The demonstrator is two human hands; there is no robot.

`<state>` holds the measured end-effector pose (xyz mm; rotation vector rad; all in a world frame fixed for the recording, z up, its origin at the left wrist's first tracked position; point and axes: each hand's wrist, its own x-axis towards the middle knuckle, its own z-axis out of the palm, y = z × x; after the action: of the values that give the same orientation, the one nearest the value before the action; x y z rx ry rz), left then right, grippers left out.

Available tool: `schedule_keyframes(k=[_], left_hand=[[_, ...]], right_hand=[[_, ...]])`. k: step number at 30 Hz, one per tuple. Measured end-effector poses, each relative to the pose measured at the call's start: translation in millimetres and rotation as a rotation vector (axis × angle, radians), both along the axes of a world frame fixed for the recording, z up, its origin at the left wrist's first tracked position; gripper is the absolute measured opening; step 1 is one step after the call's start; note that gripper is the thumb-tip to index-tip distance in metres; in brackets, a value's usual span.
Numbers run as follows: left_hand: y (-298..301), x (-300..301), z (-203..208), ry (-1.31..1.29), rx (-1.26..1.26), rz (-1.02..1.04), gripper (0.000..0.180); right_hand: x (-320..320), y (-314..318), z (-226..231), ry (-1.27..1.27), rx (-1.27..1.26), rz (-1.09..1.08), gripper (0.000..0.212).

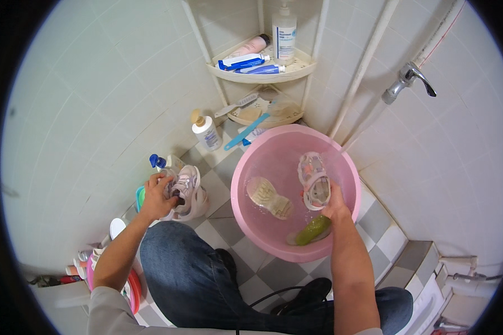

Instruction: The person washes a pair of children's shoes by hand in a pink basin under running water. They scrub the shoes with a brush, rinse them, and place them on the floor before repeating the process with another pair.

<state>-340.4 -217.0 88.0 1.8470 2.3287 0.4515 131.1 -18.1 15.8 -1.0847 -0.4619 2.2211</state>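
In the pink basin (241, 223), my right hand (336, 202) is closed on the heel end of a small pale sandal (309, 168), its open top facing up. A second shoe (269, 197) lies sole up in the water to its left. Below my right hand, a green scrubbing brush (313, 230) rests near the basin's front wall. On the left, my left hand (159, 196) grips a pale sneaker (169, 183), fingers bent into its opening. Beside it is another laced sneaker (185, 181); both sit on a white holder (198, 206).
Water runs from the tap (408, 78) into the basin. A corner shelf (296, 72) holds tubes and a pump bottle (284, 36). Another pump bottle (207, 131) stands on the tiled floor near a blue-handled brush (246, 134). A tiled ledge (411, 262) lies at right.
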Motion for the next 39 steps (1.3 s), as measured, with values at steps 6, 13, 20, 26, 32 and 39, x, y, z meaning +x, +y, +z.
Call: schedule_keyframes(k=[6,13,20,26,32,39], left_hand=[[64,29,67,-0.103,-0.032,-0.181,0.05],[147,230,14,-1.11,-1.138,0.114,0.076],[123,276,-185,-0.479,-0.519,0.382,0.085],[139,259,-159,-0.157,-0.522,-0.023,0.081],[191,234,-63,-0.348,-0.676,-0.133,0.075],[212,203,23,-1.489,-0.809,-0.303,0.054]], right_hand=[[-8,10,-6,-0.178,0.112,-0.065,0.038],[-30,-14,-20,-1.324,0.883,0.06,0.049],[-35,-41,-37,-1.484,0.888,0.358,0.064],[-32,-45,-89,-1.479,0.676,0.56,0.079],[-37,-21,-103,-1.242,0.572,0.411,0.069],[-26,-15,2,-0.126,-0.044,-0.044,0.057]])
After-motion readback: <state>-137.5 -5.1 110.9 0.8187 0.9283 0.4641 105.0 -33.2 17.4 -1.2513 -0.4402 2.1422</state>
